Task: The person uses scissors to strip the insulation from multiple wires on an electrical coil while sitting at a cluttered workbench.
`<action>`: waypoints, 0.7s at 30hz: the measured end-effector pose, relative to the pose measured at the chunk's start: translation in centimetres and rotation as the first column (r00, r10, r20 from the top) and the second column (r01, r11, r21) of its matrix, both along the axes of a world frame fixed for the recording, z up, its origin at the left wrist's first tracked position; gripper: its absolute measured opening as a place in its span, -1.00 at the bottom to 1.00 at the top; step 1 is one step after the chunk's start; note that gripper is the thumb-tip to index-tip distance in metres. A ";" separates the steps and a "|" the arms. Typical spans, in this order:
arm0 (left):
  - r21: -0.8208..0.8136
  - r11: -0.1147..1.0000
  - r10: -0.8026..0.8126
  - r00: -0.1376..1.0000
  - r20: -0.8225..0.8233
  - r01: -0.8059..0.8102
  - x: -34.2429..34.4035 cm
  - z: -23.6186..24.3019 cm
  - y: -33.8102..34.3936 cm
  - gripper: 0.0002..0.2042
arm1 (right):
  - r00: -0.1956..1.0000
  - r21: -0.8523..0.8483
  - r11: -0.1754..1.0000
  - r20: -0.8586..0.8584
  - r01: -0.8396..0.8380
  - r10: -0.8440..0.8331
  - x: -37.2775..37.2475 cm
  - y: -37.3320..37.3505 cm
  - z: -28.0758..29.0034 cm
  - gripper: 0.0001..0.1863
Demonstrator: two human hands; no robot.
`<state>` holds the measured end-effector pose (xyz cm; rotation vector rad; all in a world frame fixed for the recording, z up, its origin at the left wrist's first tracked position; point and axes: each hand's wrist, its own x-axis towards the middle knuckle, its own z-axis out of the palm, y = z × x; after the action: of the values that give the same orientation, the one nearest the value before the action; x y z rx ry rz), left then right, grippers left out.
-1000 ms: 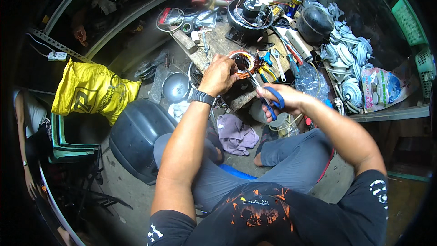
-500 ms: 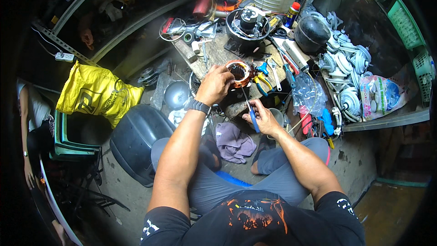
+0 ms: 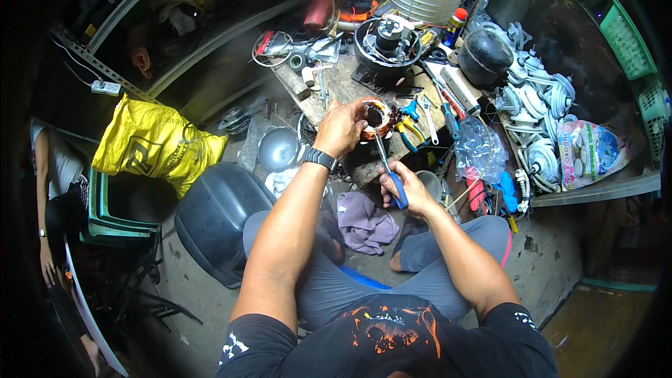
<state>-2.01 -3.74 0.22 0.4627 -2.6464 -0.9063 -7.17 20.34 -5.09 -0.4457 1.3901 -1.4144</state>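
Observation:
A ring-shaped motor stator with copper windings (image 3: 376,120) is at the near part of the cluttered wooden board (image 3: 315,101). My left hand (image 3: 339,128) grips its left side, fingers curled at the rim. My right hand (image 3: 409,189) holds long scissors by their blue handles (image 3: 397,189); the metal blades point up to the stator's lower edge. Just right of the stator lie blue and yellow hand tools (image 3: 409,129) and a wrench (image 3: 429,122). Behind it stands a black motor housing (image 3: 388,45).
Tools, a red cylinder (image 3: 320,7), a black dome (image 3: 484,57) and white pulley-like parts (image 3: 532,105) crowd around the board. A yellow sack (image 3: 157,143), black box (image 3: 217,227) and purple cloth (image 3: 364,220) surround my legs. Someone's arm (image 3: 43,189) shows at the far left.
My right hand has moved down and left, turning the scissors from a slant to nearly upright under the stator. My left hand has shifted only slightly within the view.

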 end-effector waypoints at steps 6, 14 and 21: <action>-0.183 0.973 -0.148 0.989 -0.026 0.141 0.6 -0.7 -0.9 -0.89 | 0.999 0.049 0.999 0.044 -0.023 0.021 0.3 -0.3 2.0 -0.52; -0.209 0.973 0.096 0.995 -0.005 -0.095 0.2 -0.6 1.5 -0.85 | 0.989 0.091 0.985 0.003 -0.144 0.145 0.0 2.8 6.1 -0.52; -0.115 0.989 0.073 0.989 -0.132 -0.089 0.4 -2.0 0.7 -0.86 | 0.999 0.174 0.984 0.041 -0.033 0.026 -1.4 0.9 5.2 -0.58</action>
<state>-1.58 -3.04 -1.81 0.4632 -2.5294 -0.7212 -8.58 21.21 0.12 -0.3224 1.4564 -1.2581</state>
